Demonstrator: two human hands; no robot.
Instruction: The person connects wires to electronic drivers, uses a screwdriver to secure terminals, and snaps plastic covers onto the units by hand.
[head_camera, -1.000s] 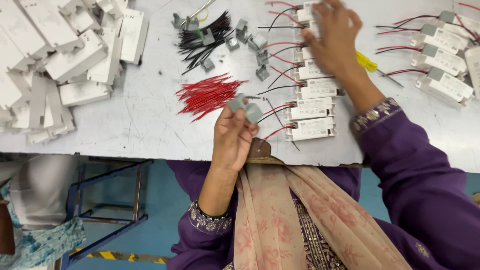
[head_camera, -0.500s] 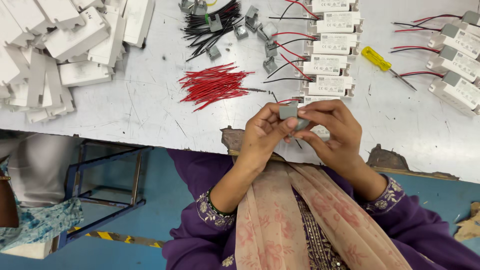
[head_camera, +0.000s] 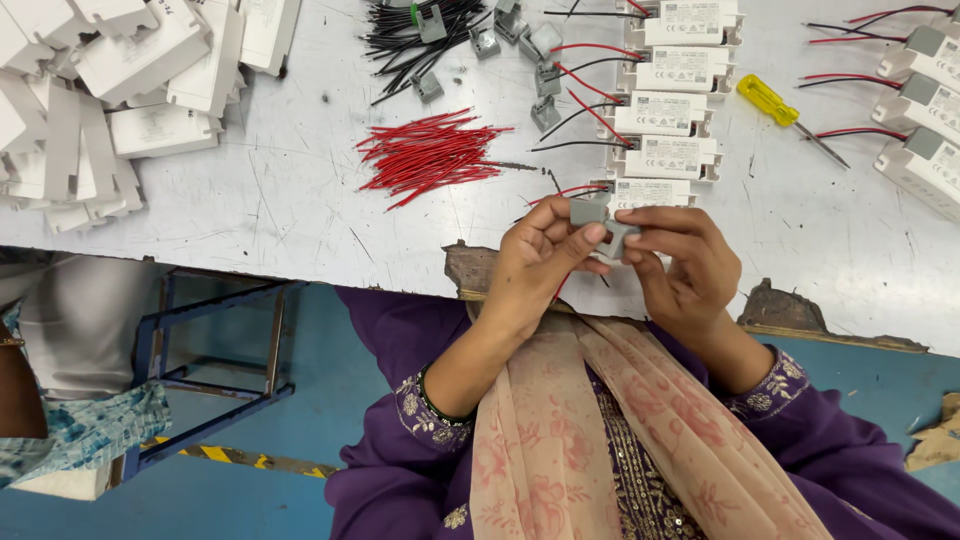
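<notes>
I see my left hand (head_camera: 535, 255) and right hand (head_camera: 685, 260) both pinched closed around a small grey moulded plastic clip (head_camera: 600, 222) above the scratched white tabletop (head_camera: 300, 200), near thin red wires (head_camera: 430, 155).

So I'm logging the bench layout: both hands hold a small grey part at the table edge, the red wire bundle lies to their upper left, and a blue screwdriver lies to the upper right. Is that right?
Not quite: the screwdriver has a yellow handle, not blue, as the head view shows. The rest holds: the left hand and right hand hold the grey part at the table edge, with the red wires to the upper left.
</notes>
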